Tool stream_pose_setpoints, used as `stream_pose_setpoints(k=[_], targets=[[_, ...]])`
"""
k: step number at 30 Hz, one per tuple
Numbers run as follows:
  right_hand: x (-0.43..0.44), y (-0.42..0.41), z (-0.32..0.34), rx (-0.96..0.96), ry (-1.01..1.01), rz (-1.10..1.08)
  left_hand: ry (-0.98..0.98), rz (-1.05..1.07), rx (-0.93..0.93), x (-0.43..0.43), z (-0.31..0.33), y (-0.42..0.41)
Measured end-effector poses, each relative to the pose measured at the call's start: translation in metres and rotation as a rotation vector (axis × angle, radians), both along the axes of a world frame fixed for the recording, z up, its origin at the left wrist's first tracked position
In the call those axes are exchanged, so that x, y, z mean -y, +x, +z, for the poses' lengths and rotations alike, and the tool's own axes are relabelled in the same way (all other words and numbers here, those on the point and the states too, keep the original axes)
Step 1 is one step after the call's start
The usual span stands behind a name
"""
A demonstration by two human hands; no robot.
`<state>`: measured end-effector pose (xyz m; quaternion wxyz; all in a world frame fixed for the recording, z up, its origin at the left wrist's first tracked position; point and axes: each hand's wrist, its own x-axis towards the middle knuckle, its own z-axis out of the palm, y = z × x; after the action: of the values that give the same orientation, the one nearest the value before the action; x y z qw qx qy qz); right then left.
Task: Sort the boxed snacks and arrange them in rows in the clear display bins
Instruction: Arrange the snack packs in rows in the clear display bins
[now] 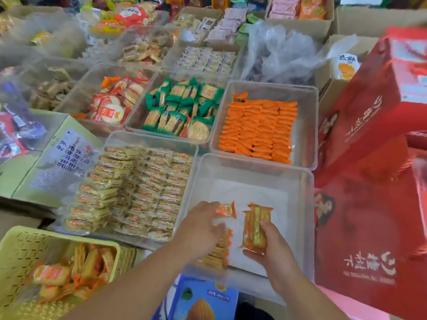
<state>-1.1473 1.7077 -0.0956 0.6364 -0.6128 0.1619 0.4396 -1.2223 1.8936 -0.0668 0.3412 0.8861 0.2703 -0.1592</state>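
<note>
Plainly, the right hand (275, 248) has a full grip: fingers and thumb are curled round a short stack of orange-wrapped cracker packets (255, 227), held on edge just above the white floor of the near clear bin (251, 159). The left hand (201, 227) reaches into the same bin, its fingers over a started row of packets (218, 249) by the left wall. One loose packet (223, 210) lies flat at its fingertips. That hand is blurred, so I cannot tell whether its grip is closed on anything.

Further out, a yellow basket (20, 248) at the lower left holds more packets of the same kind. Beyond the near bin stands a bin of orange packets (258, 128) set in tidy rows, and to its left a bin of pale packets (138, 185). Red cartons (369, 158) crowd the right side.

The likely trouble is toppling. The stack is squeezed only at its lower half and its top fans apart, so easing the grip before it leans on the row or a wall would probably let the packets fall flat. The started row seems to have nothing bracing its far end and may fall like dominoes if the left hand lifts. The loose packet lies where the row would extend and could block it unless stood up first.
</note>
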Motion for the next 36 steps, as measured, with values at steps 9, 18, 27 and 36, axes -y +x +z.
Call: stream_pose_setpoints(k=[9, 18, 27, 36], targets=[[0.001, 0.013, -0.021, 0.032, -0.160, -0.024, 0.266, -0.463, -0.358, -0.012, -0.059, 0.068], [0.007, 0.017, -0.040, 0.088, -0.262, 0.057, 0.457, -0.592, -0.366, -0.008, -0.068, 0.064], [-0.032, 0.047, -0.054, 0.490, -0.546, 0.294, 0.451, -0.705, -0.333, -0.002, -0.050, 0.021], [-0.091, 0.056, -0.075, 0.939, -0.656, 0.774, 0.511, -0.822, -0.435, 0.004, -0.048, -0.006]])
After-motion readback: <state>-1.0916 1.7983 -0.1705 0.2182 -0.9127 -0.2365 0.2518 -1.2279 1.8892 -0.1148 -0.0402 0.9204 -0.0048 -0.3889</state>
